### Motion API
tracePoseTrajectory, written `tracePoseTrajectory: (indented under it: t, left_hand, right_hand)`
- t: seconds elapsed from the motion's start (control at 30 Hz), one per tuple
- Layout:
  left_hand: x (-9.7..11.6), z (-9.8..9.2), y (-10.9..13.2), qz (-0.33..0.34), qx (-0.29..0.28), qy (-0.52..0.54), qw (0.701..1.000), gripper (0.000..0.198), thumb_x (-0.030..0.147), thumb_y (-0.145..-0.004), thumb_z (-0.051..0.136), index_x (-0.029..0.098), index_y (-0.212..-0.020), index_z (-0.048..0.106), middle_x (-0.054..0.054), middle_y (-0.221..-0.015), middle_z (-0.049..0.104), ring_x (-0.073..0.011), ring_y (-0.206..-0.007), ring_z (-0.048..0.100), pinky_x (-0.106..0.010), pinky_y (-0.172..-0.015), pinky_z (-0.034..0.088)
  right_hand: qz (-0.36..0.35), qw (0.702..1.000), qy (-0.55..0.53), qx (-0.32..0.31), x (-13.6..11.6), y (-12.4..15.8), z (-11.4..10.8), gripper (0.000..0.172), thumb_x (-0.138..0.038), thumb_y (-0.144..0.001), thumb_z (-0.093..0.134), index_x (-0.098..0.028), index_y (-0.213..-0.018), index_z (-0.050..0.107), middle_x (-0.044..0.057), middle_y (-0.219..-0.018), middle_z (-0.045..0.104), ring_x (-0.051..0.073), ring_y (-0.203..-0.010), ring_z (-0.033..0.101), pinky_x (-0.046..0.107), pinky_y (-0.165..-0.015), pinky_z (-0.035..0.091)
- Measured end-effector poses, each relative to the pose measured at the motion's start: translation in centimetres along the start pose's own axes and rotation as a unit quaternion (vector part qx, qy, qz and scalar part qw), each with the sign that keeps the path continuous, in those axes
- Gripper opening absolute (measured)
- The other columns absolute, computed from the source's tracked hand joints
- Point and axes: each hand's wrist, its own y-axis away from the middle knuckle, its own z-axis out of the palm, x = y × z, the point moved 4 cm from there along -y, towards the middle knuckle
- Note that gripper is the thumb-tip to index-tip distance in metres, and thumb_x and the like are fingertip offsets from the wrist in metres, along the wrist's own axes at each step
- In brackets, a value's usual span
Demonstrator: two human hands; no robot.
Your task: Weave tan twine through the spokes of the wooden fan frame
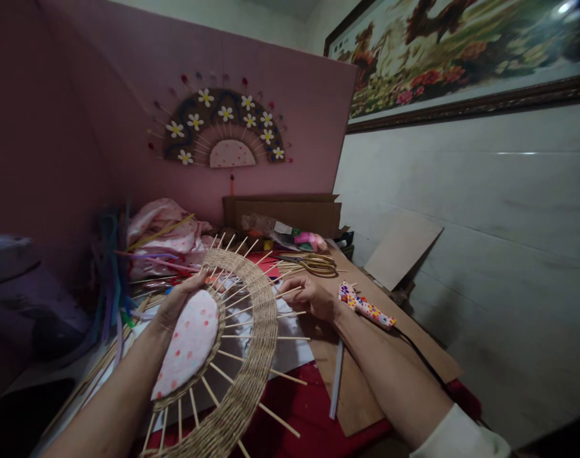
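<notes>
My left hand [187, 292] grips a half-round woven fan [264, 305] near the top of its inner half-disc, which is covered in white cloth with pink spots [189, 343]. Thin wooden sticks fan out from this centre and pass through a wide band of woven cord, their tips poking past the outer edge. My right hand [313, 299] is at that outer edge on the right, with curled fingers closed around one stick's end. Its fingertips are partly hidden. The fan is tilted, its lower end running out of view at the bottom.
Gold-handled scissors [318, 264] and a flower-patterned glue gun [366, 308] with a black cord lie on the table. Cardboard [357, 394], a ruler-like strip [336, 381] and spotted cloth [163, 222] surround the work. A finished-looking flowered fan [233, 152] hangs on the pink panel.
</notes>
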Motion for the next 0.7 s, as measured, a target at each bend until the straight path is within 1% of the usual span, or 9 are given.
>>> tracePoseTrajectory:
  t: [0.1, 0.2, 0.37, 0.47, 0.6, 0.7]
  left_hand:
    - [0.14, 0.05, -0.06, 0.030, -0.013, -0.024, 0.999, 0.030, 0.019, -0.078, 0.050, 0.011, -0.105, 0.058, -0.007, -0.065, 0.065, -0.0148, -0.045, 0.057, -0.025, -0.044, 0.048]
    - [0.01, -0.05, -0.15, 0.026, -0.022, -0.032, 0.999, 0.027, 0.019, -0.078, 0.050, 0.010, -0.102, 0.059, -0.007, -0.063, 0.064, -0.0143, -0.044, 0.057, -0.024, -0.043, 0.047]
    - [0.13, -0.27, -0.13, 0.031, -0.004, -0.028, 0.999, 0.027, 0.016, -0.078, 0.049, 0.011, -0.103, 0.057, -0.007, -0.067, 0.066, -0.0171, -0.054, 0.062, -0.027, -0.052, 0.051]
    - [0.30, -0.31, -0.15, 0.040, -0.007, -0.024, 0.999, 0.027, 0.015, -0.079, 0.047, 0.010, -0.102, 0.058, -0.008, -0.067, 0.066, -0.0186, -0.057, 0.063, -0.029, -0.056, 0.052]
    - [0.33, -0.68, -0.33, 0.042, -0.018, -0.028, 0.999, 0.025, 0.016, -0.078, 0.048, 0.010, -0.100, 0.058, -0.008, -0.067, 0.066, -0.0172, -0.050, 0.061, -0.028, -0.050, 0.051]
    - [0.28, -0.94, -0.44, 0.047, -0.027, -0.024, 0.998, 0.024, 0.019, -0.079, 0.048, 0.011, -0.099, 0.059, -0.007, -0.065, 0.065, -0.0167, -0.045, 0.059, -0.028, -0.044, 0.050]
  right_hand:
    - [-0.004, 1.000, -0.001, -0.007, 0.00, -0.03, 0.08, 0.016, -0.014, -0.053, 0.061, -0.013, -0.069, 0.064, -0.006, -0.047, 0.048, 0.002, -0.038, 0.022, 0.020, -0.039, 0.008]
    - [-0.001, 1.000, -0.007, -0.014, 0.09, -0.06, 0.12, 0.017, -0.013, -0.052, 0.061, -0.013, -0.069, 0.064, -0.006, -0.047, 0.048, 0.002, -0.038, 0.023, 0.020, -0.038, 0.008]
    - [0.002, 1.000, 0.001, 0.000, 0.11, -0.02, 0.21, 0.015, -0.016, -0.055, 0.066, -0.013, -0.069, 0.063, -0.006, -0.047, 0.048, 0.001, -0.039, 0.025, 0.019, -0.039, 0.010]
    - [-0.001, 1.000, -0.002, 0.004, 0.03, 0.03, 0.32, 0.016, -0.017, -0.055, 0.068, -0.013, -0.070, 0.064, -0.005, -0.049, 0.048, 0.001, -0.040, 0.025, 0.019, -0.040, 0.012]
    - [-0.024, 1.000, 0.003, 0.015, -0.05, -0.05, 0.21, 0.018, -0.018, -0.055, 0.068, -0.013, -0.072, 0.066, -0.006, -0.049, 0.045, 0.002, -0.042, 0.027, 0.019, -0.041, 0.014]
    - [-0.037, 0.999, 0.012, 0.003, 0.03, -0.20, 0.13, 0.021, -0.017, -0.055, 0.067, -0.012, -0.076, 0.067, -0.006, -0.049, 0.043, 0.002, -0.042, 0.026, 0.020, -0.040, 0.011]
